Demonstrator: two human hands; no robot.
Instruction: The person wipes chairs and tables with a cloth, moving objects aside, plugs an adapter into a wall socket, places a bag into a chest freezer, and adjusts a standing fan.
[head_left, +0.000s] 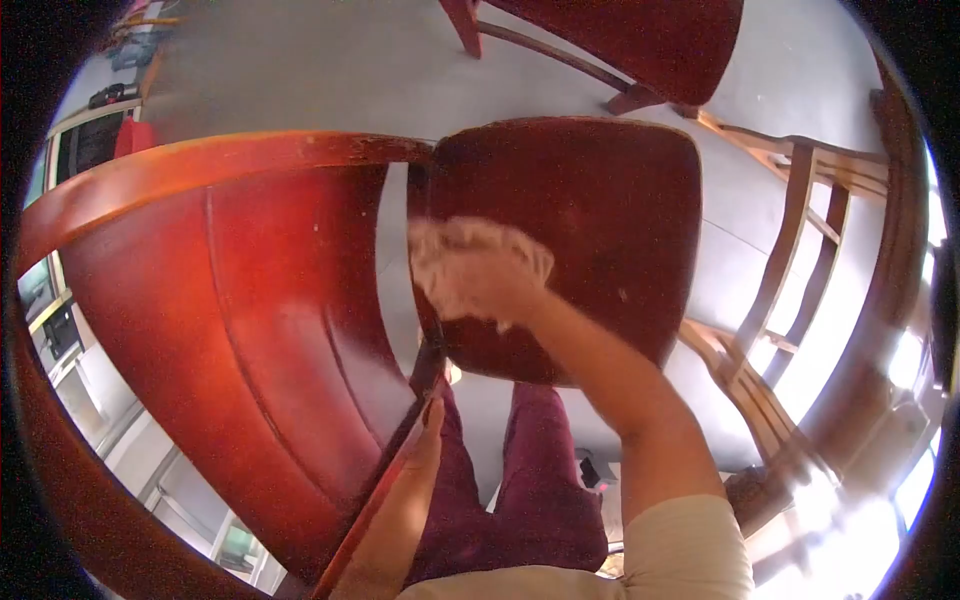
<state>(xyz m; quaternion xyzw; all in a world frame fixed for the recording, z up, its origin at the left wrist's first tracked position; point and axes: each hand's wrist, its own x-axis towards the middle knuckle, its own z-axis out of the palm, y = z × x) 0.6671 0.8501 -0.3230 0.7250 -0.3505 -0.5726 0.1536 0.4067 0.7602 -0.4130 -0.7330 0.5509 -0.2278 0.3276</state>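
Note:
A dark red wooden chair stands in front of me, its seat (600, 220) in the middle and its tall, glossy backrest (270, 320) on the left. My right hand (497, 288) is on a pale, crumpled cloth (440, 250) over the seat's left part, near the backrest. The hand and cloth are blurred, and the cloth hides some of the fingers. Low on the backrest's near side edge, my left hand (430, 425) is closed around the wood; most of its fingers are hidden behind it.
Another dark red chair (640, 40) stands at the far side. To the right is wooden furniture with slatted rails (790, 250). My legs (530, 480) are close to the chair's near side. Shelving with various items (95, 150) runs along the left.

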